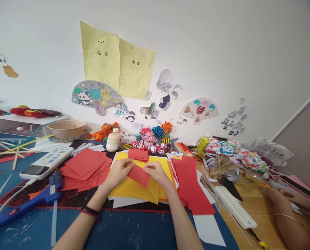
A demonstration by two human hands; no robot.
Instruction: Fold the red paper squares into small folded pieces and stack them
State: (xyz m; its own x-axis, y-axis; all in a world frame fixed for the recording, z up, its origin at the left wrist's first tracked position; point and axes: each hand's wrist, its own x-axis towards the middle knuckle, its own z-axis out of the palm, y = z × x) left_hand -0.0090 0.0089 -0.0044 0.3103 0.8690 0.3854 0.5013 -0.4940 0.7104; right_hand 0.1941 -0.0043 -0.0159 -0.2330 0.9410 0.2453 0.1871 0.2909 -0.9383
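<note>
The red strip (138, 175) lies at the frame's centre, over the yellow sheets (134, 189), pinched at both ends. The left hand (119, 171) holds its left end with fingers curled narrow; the right hand (155, 171) nips the upper right edge the same way. Both forearms run up from the bottom edge, converging, wrists low over the paper.

Risks, as I judge them — the thin strip could crease off-line or tear if the hands pull apart unevenly, and the loose yellow sheets beneath may slide. The glue gun (37, 198) at lower left sits near the left elbow — a sweep could knock it.
</note>
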